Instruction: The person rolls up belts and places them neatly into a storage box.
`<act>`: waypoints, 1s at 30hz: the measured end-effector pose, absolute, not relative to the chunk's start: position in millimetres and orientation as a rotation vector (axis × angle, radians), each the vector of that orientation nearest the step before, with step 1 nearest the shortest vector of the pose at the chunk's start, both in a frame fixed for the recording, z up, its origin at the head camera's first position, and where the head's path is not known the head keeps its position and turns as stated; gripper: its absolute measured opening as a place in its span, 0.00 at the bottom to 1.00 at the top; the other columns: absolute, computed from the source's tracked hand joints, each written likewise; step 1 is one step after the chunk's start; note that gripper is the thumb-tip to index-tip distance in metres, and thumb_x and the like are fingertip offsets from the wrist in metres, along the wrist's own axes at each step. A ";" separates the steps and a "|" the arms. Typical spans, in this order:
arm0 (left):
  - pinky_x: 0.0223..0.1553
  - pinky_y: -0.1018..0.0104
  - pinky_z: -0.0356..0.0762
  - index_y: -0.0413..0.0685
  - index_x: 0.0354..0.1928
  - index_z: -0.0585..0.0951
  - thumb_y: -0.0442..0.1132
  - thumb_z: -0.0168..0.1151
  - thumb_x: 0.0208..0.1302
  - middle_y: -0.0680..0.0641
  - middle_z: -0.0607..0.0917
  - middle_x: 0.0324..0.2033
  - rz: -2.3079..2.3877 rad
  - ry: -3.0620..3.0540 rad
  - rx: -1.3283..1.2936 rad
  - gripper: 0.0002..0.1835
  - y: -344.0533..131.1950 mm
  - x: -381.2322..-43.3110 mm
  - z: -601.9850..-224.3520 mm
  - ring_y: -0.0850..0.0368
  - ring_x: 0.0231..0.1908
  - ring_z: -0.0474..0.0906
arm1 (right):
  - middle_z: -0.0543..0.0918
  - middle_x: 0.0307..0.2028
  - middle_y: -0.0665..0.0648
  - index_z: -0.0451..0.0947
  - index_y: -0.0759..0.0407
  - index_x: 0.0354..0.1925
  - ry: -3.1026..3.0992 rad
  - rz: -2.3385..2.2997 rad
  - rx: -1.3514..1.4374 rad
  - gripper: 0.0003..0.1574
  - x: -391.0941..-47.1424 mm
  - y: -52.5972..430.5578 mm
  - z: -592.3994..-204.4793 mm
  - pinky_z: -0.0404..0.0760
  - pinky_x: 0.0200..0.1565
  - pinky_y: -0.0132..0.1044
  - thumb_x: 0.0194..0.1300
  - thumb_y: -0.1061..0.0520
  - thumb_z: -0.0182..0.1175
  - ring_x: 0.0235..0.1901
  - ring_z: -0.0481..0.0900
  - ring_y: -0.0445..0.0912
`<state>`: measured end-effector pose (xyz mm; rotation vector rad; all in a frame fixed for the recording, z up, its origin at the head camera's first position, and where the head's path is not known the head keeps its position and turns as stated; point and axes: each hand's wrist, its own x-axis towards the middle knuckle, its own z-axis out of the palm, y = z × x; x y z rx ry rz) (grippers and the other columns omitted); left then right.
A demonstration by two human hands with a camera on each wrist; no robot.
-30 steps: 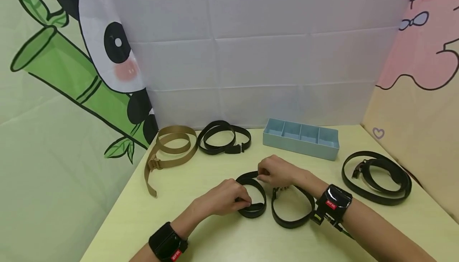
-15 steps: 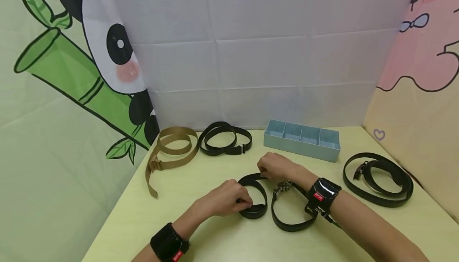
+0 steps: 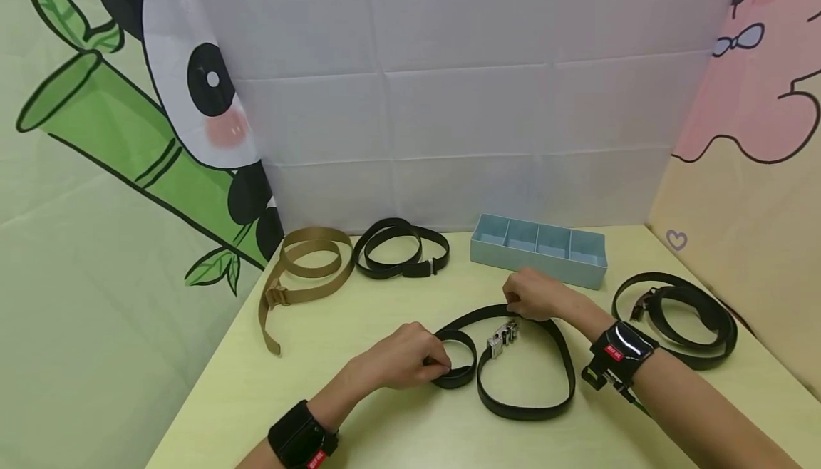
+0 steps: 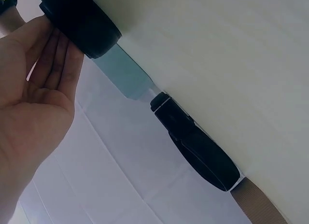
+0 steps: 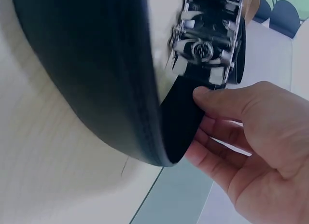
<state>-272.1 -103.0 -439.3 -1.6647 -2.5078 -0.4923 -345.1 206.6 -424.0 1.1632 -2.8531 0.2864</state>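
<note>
On the table [image 3: 224, 412] before the blue box [image 3: 503, 256], my belt [image 3: 526, 412] looks partly wound: my left hand [image 3: 407, 357] pinches its small coil [image 3: 456, 382], my right [image 3: 539, 295] pinches its strap, and the buckle [image 3: 502, 338] end remains an unwound loop.

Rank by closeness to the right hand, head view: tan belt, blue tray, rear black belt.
1. Blue tray: just behind the right hand.
2. Rear black belt: left of the blue tray.
3. Tan belt: farthest left.
</note>
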 end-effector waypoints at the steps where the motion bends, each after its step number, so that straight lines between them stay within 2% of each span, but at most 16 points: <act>1: 0.28 0.85 0.63 0.55 0.25 0.89 0.35 0.70 0.64 0.64 0.81 0.22 -0.489 -2.498 -1.675 0.10 -102.8 -272.0 -439.3 0.77 0.23 0.64 | 0.75 0.16 0.44 0.83 0.54 0.21 -2.847 0.299 1.165 0.14 -344.5 210.5 -423.8 0.72 0.26 0.34 0.62 0.64 0.71 0.17 0.69 0.37; 6: 0.27 0.84 0.60 0.54 0.21 0.85 0.33 0.69 0.63 0.63 0.77 0.20 -0.481 -2.448 -1.706 0.13 -102.0 -272.3 -439.9 0.75 0.23 0.60 | 0.73 0.16 0.44 0.82 0.53 0.21 -2.834 0.337 1.150 0.14 -341.4 221.4 -421.4 0.69 0.25 0.33 0.61 0.64 0.71 0.16 0.66 0.37; 16: 0.28 0.83 0.61 0.53 0.21 0.84 0.32 0.69 0.62 0.63 0.77 0.21 -0.502 -2.432 -1.718 0.12 -101.0 -270.9 -441.7 0.74 0.23 0.61 | 0.75 0.16 0.43 0.83 0.52 0.21 -2.838 0.343 1.121 0.14 -339.5 223.8 -423.0 0.69 0.23 0.32 0.61 0.63 0.72 0.16 0.68 0.36; 23: 0.32 0.83 0.71 0.53 0.26 0.89 0.33 0.69 0.63 0.63 0.86 0.26 -0.509 -2.436 -1.710 0.09 -101.5 -271.2 -443.3 0.75 0.26 0.71 | 0.78 0.19 0.43 0.84 0.52 0.24 -2.817 0.349 1.142 0.11 -336.8 220.4 -425.8 0.72 0.24 0.32 0.62 0.63 0.72 0.18 0.71 0.36; 30: 0.34 0.83 0.72 0.53 0.28 0.90 0.34 0.69 0.64 0.62 0.88 0.28 -0.507 -2.455 -1.700 0.08 -102.5 -270.9 -443.1 0.78 0.27 0.71 | 0.81 0.24 0.48 0.85 0.56 0.29 -2.776 0.300 1.172 0.06 -329.1 210.2 -421.1 0.74 0.27 0.35 0.62 0.63 0.71 0.22 0.73 0.39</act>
